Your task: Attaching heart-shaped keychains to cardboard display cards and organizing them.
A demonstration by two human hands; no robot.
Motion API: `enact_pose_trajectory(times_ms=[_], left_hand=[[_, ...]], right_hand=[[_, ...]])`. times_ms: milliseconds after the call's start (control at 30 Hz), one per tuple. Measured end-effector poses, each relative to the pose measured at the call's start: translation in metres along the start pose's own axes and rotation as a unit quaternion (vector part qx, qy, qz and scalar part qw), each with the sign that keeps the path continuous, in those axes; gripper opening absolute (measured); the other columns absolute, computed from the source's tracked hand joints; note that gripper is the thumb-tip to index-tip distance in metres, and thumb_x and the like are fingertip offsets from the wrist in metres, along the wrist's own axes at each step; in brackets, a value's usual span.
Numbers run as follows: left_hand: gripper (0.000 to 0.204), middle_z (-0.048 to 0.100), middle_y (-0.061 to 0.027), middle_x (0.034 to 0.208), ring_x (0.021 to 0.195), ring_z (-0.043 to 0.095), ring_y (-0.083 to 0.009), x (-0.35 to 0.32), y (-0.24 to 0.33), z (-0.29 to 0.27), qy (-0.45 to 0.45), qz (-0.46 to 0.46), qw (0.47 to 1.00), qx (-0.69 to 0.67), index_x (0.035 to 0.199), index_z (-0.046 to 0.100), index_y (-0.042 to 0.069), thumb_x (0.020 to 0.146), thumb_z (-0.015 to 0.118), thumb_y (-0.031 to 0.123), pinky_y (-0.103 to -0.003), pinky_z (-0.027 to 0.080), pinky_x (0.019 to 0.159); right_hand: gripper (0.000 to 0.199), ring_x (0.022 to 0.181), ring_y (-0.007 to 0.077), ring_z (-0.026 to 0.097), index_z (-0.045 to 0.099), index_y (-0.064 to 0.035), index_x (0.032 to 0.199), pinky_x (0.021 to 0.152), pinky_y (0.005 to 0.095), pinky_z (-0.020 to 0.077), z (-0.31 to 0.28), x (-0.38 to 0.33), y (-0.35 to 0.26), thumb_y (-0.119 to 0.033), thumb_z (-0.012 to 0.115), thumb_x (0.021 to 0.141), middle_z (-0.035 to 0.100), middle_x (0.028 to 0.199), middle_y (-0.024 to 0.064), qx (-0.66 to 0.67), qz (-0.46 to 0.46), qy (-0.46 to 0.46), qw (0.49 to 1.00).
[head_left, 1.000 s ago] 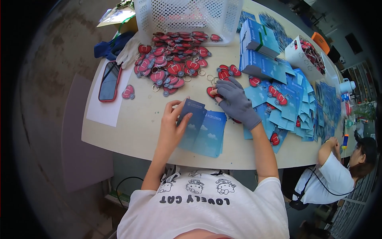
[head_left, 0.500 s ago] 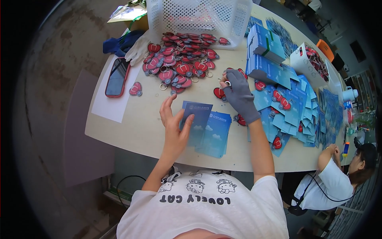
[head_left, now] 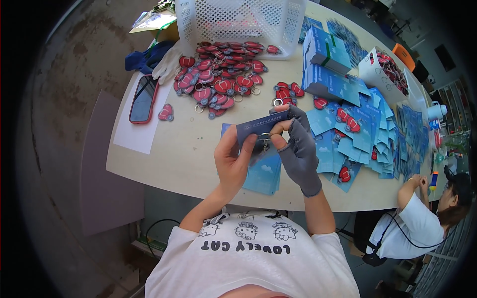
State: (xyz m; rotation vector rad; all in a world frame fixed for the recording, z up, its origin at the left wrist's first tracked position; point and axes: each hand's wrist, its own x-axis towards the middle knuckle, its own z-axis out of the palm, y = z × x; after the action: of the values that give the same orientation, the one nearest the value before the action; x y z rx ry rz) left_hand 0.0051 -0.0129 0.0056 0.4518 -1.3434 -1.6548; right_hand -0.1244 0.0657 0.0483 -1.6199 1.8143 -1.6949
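Observation:
My left hand (head_left: 231, 161) is bare and pinches a dark blue printed card (head_left: 259, 125), tilted above the table. Meeting it from the right is my right hand (head_left: 302, 156), in a grey fingerless glove, its thumb and finger closed on the metal ring of a keychain (head_left: 264, 136). The ring lies against the card, and a short chain hangs below it. The keychain's charm is hidden. Under my hands lies a small stack of light blue cards (head_left: 262, 175). Just beyond the glove sits a small cluster of red charm keychains (head_left: 288, 92).
A large heap of red keychains (head_left: 223, 82) spills from a white basket (head_left: 238, 22). At left are a phone (head_left: 144, 99) and gloves (head_left: 149, 57). Blue card stacks (head_left: 330, 82), loose cards and a white box (head_left: 370, 74) fill the right. A co-worker (head_left: 417, 218) sits at right.
My left hand has raised a card off the table and tilted it. The gloved right hand has come back from the red keychains toward the card, bringing a keychain by its ring.

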Motion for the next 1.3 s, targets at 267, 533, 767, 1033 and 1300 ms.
enact_pose_trajectory(times_ms=[267, 533, 767, 1033, 1300], left_hand=[[0.018, 0.061, -0.0028, 0.098, 0.089, 0.056, -0.0083, -0.006, 0.007, 0.008, -0.008, -0.004, 0.998, -0.054, 0.107, 0.063, -0.003, 0.090, 0.066, 0.002, -0.022, 0.045, 0.080], [0.020, 0.064, -0.0047, 0.105, 0.093, 0.058, -0.0088, -0.009, 0.017, 0.011, -0.005, -0.050, 0.992, -0.113, 0.112, 0.061, -0.004, 0.095, 0.060, 0.008, -0.023, 0.047, 0.082], [0.032, 0.059, -0.0089, 0.115, 0.102, 0.056, -0.0105, -0.009, 0.004, 0.011, -0.013, -0.070, 0.994, -0.081, 0.127, 0.047, -0.004, 0.098, 0.054, 0.006, -0.023, 0.046, 0.086], [0.048, 0.052, -0.0162, 0.121, 0.111, 0.051, -0.0254, 0.002, -0.002, -0.008, -0.132, 0.033, 0.938, 0.318, 0.134, 0.042, -0.003, 0.096, 0.059, 0.019, -0.035, 0.041, 0.095], [0.081, 0.050, -0.0152, 0.118, 0.109, 0.046, -0.0293, 0.005, -0.032, -0.042, -0.093, -0.036, 0.624, 0.775, 0.120, 0.050, -0.004, 0.070, 0.075, 0.054, -0.043, 0.040, 0.080]], right_hand=[[0.015, 0.093, 0.0143, 0.056, 0.060, -0.0003, 0.091, 0.082, 0.0279, 0.0452, 0.013, -0.018, -0.007, -0.008, 0.071, 0.084, 0.057, 0.098, 0.0091, 0.084, 0.125, 0.078, 0.985], [0.047, 0.098, 0.0088, 0.054, 0.041, -0.0003, 0.116, 0.086, 0.0222, 0.0468, 0.025, -0.017, -0.014, 0.007, 0.071, 0.081, 0.049, 0.109, 0.0072, 0.273, 0.106, 0.161, 0.942], [0.048, 0.102, 0.0126, 0.056, 0.040, -0.0002, 0.125, 0.087, 0.0248, 0.0483, 0.022, -0.020, -0.013, 0.010, 0.062, 0.084, 0.050, 0.112, 0.0083, 0.203, 0.127, 0.119, 0.964], [0.047, 0.101, 0.0149, 0.057, 0.047, -0.0016, 0.122, 0.090, 0.0257, 0.0450, -0.039, -0.040, 0.018, 0.001, 0.064, 0.079, 0.053, 0.114, 0.0087, 0.144, 0.191, 0.128, 0.963], [0.048, 0.103, 0.0207, 0.058, 0.048, -0.0032, 0.127, 0.092, 0.0313, 0.0455, -0.207, -0.030, 0.100, -0.007, 0.067, 0.084, 0.058, 0.115, 0.0109, -0.308, 0.223, 0.246, 0.892]])
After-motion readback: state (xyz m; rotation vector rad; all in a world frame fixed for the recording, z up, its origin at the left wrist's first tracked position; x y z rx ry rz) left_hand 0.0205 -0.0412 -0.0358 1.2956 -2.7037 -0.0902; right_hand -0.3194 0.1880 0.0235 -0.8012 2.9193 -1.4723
